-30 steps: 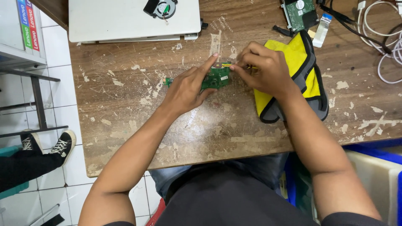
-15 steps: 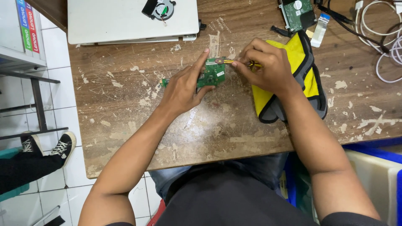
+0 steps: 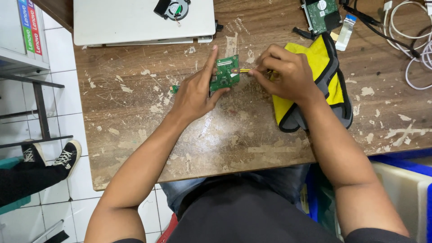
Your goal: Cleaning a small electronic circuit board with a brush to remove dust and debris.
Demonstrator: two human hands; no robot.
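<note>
Board [image 3: 226, 72] pinched in left hand [image 3: 195, 92]; right hand [image 3: 288, 74] pinching yellow tool [image 3: 244, 70] beside it.

- The circuit board [image 3: 226, 72] lies on the wooden table [image 3: 135, 121], between the left hand [image 3: 195, 92] and the right hand [image 3: 283, 74].
- The pouch [image 3: 330, 85] lies under and right of the right hand.
- The laptop [image 3: 135, 20] lies behind the left hand, with a fan [image 3: 173, 9] on it.
- The drive [image 3: 320, 13] lies behind the pouch; cables [image 3: 414, 40] lie to its right.
</note>
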